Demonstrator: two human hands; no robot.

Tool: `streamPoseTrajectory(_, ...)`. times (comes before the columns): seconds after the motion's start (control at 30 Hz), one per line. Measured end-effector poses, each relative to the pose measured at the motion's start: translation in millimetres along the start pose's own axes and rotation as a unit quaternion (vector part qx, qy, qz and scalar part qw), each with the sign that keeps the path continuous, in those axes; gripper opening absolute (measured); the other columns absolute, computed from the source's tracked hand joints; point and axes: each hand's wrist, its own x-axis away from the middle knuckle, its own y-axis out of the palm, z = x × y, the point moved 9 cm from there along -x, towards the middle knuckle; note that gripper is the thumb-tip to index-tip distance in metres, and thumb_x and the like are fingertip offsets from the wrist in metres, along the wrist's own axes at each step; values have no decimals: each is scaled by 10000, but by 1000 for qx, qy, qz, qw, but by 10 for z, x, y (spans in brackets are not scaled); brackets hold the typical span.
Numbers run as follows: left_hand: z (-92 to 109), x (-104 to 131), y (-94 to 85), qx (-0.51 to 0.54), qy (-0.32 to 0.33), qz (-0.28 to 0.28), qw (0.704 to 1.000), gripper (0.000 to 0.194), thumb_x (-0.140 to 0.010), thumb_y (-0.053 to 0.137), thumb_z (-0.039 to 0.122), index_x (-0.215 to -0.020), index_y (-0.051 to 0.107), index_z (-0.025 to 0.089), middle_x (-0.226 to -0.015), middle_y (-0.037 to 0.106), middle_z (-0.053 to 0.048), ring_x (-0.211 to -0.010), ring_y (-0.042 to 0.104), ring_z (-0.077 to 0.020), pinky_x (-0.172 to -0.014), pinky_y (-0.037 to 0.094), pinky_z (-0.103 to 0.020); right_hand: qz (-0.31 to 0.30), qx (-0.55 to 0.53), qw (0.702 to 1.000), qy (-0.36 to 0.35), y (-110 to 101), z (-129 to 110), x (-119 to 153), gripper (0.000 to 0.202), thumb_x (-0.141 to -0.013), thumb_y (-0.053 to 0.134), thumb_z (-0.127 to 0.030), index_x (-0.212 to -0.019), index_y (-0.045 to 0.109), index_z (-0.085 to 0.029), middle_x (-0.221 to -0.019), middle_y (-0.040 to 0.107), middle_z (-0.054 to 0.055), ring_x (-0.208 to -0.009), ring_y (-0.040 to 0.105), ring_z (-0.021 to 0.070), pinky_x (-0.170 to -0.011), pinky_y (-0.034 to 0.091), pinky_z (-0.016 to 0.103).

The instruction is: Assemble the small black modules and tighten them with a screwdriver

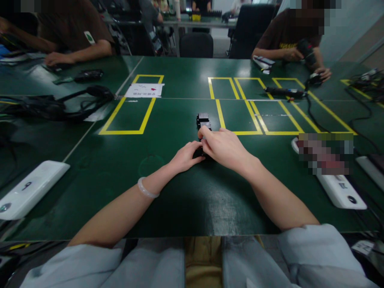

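On the green table (168,176), a small black device with grey flat faces (203,117) stands in front of me, its near part covered by my fingers. My left hand (188,156) wraps its thumb and fingers round the black lower end of the device. From the right, my right hand (223,148) bends over the middle of the same device with curled fingers, close against my left fingertips. A pale bracelet (147,189) circles my left wrist.
Yellow tape outlines (121,132) mark the table, one with a paper sheet (144,90). White cases lie at left (34,190) and right (339,192). Black cables (75,102) bundle at far left. Across the table, a person's hand (58,59) rests left; another person holds a dark tool (306,52).
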Motion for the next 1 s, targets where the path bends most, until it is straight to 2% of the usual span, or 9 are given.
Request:
streamPoseTrajectory(0.1,-9,5,0,1,3,4,1000,417,-869,614,403,-1210,512,186,-1183,586,-97,-1084,558,-287,-928,463,-428,9,-15,1000,1,-39,-7,9,229,-945,323,-237,-1073,499,-166,-823,676,38,-680,568,142,-671,291,276)
streamPoseTrajectory(0.27,3,0,6,2,-1,-2,1000,399,-869,618,395,-1203,528,196,-1154,600,-82,-1059,569,-283,-907,472,-419,-14,-5,1000,-1,-9,-14,-3,277,-984,313,-366,-1005,513,-175,-772,675,32,-665,584,157,-669,297,288)
streamPoseTrajectory(0.4,9,-6,-4,-6,-8,-3,1000,382,-867,621,402,-1171,539,185,-1123,605,-79,-1017,578,-274,-881,478,-409,-16,21,1000,4,20,9,-17,247,-980,305,-293,-1000,520,-174,-735,667,28,-619,566,149,-647,287,285)
streamPoseTrajectory(0.53,5,-2,-3,-1,-1,1,1000,405,-872,608,408,-1201,519,191,-1166,594,-85,-1066,561,-280,-910,464,-417,-5,7,1000,8,-1,6,-10,224,-952,313,-223,-1048,508,-168,-762,663,18,-626,563,137,-646,288,275)
streamPoseTrajectory(0.67,-9,3,1,-4,-4,2,1000,407,-865,612,415,-1188,524,183,-1146,595,-91,-1055,561,-285,-904,466,-423,4,-7,1000,2,-34,-12,-1,208,-955,335,-251,-1050,501,-169,-832,677,31,-687,586,145,-662,293,277)
streamPoseTrajectory(0.8,11,1,-3,-1,-7,-5,1000,374,-866,615,395,-1169,540,191,-1122,600,-75,-1031,570,-275,-892,473,-410,-13,8,1000,-1,15,0,-15,256,-977,343,-358,-989,522,-175,-783,687,36,-661,590,158,-671,289,289)
streamPoseTrajectory(1.0,16,0,-13,2,-11,-4,1000,366,-867,607,409,-1150,537,189,-1103,603,-81,-1028,571,-279,-885,475,-416,-9,7,1000,-3,34,4,-20,219,-963,327,-250,-1024,521,-170,-781,682,30,-648,575,144,-664,279,285)
